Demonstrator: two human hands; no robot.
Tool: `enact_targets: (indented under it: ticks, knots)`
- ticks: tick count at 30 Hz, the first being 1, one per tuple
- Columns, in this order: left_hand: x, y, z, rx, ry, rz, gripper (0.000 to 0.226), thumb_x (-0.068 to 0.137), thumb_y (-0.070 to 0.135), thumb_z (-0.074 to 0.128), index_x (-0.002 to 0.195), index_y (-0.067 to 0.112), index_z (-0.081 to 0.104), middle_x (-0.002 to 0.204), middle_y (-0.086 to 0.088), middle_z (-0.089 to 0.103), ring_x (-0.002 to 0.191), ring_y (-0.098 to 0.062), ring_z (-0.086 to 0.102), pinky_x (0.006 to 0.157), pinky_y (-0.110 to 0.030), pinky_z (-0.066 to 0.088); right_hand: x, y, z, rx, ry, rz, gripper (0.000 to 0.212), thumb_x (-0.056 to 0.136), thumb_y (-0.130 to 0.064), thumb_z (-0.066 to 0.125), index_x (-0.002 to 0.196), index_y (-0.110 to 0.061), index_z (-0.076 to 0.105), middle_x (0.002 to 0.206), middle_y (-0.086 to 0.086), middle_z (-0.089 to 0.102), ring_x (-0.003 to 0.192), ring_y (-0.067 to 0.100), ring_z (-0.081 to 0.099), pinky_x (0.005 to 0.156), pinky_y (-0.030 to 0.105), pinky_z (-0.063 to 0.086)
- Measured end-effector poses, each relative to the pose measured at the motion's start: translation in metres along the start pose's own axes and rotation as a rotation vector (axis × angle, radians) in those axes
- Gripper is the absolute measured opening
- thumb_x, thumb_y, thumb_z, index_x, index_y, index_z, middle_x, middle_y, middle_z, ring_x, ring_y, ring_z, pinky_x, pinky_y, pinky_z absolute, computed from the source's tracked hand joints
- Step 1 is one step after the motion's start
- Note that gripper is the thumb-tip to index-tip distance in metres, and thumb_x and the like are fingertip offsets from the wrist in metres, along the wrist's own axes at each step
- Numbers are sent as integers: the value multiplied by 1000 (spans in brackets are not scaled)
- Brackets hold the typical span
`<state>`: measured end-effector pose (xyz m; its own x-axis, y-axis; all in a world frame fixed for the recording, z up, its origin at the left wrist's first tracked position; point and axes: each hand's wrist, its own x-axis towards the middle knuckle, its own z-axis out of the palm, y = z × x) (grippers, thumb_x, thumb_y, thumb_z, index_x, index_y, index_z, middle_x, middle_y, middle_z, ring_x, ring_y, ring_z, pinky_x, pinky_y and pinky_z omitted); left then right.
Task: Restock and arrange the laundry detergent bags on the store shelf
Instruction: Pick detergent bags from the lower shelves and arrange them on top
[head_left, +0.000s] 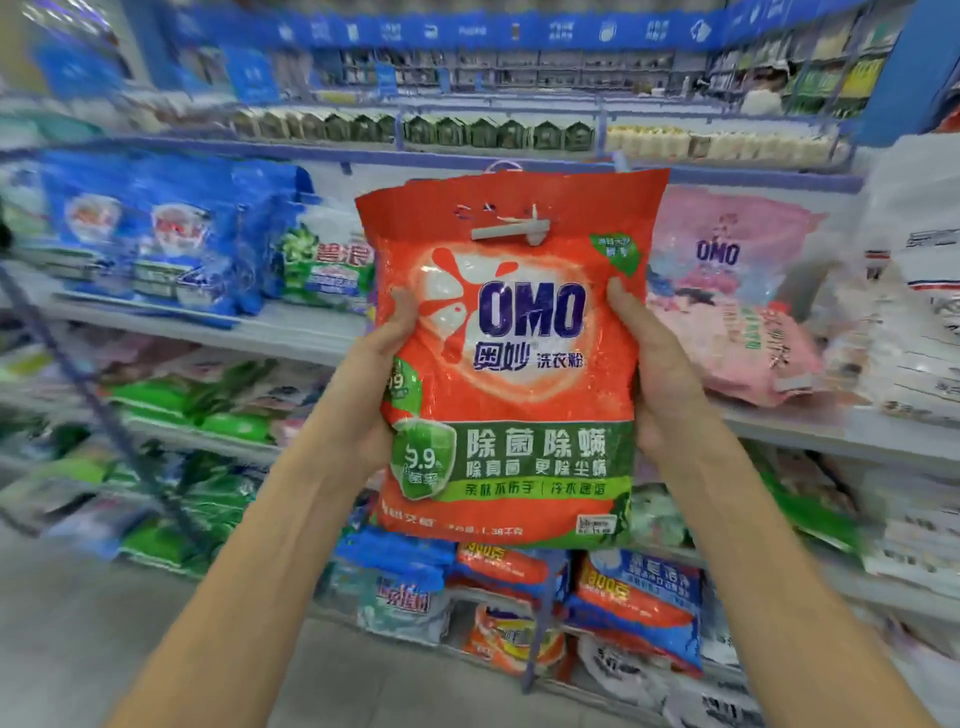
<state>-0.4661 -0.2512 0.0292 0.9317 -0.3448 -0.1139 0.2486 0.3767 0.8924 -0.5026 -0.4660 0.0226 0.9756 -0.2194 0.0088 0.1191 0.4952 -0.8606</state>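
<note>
1. The left hand (387, 364) and right hand (660, 374) each clamp a side edge of the red OMO detergent bag (511, 364). It is held upright in mid-air before the shelves.
2. I'd keep it level and seat its bottom on the middle shelf (291, 327), probably just left of the pink OMO bag (727, 291), label outward.
3. Blue detergent bags (156, 234) stand farther left, with blurred aisles beyond.

Left hand (387, 384) and right hand (657, 374) grip an upright red detergent bag (511, 364)
</note>
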Motion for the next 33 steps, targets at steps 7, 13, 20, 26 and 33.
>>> enact_targets:
  ticks: [7,13,20,26,33]
  knots:
    - [-70,40,-151,-7,308,37,57,94,59,58,124,12,71,114,-16,76,102,-33,74,88,-52,60,-4,117,138,47,-143,277,46,94,-45,66,130,-16,69,121,14,74,109,35,73,89,53,60]
    - [-114,66,-259,-88,488,56,56,95,58,58,127,13,69,116,-15,75,105,-33,73,81,-48,63,-3,194,239,56,-298,467,37,97,-43,63,120,-16,73,119,16,75,112,38,71,101,59,52]
    - [-124,113,-372,-131,639,101,49,91,56,63,115,14,72,107,-16,77,90,-32,77,72,-45,64,39,286,355,31,-472,562,52,95,-45,67,136,-14,65,128,18,70,118,41,67,105,62,48]
    - [-118,169,-467,-136,786,145,57,90,59,61,121,12,71,111,-18,76,97,-35,75,78,-48,63,84,353,471,15,-557,606,48,96,-42,66,134,-13,66,124,18,72,115,40,69,103,61,50]
    - [-125,228,-587,-173,940,198,52,91,58,63,120,16,69,106,-15,78,91,-33,77,74,-47,64,115,428,609,-44,-659,664,42,94,-41,69,127,-14,71,120,16,74,111,38,71,100,58,54]
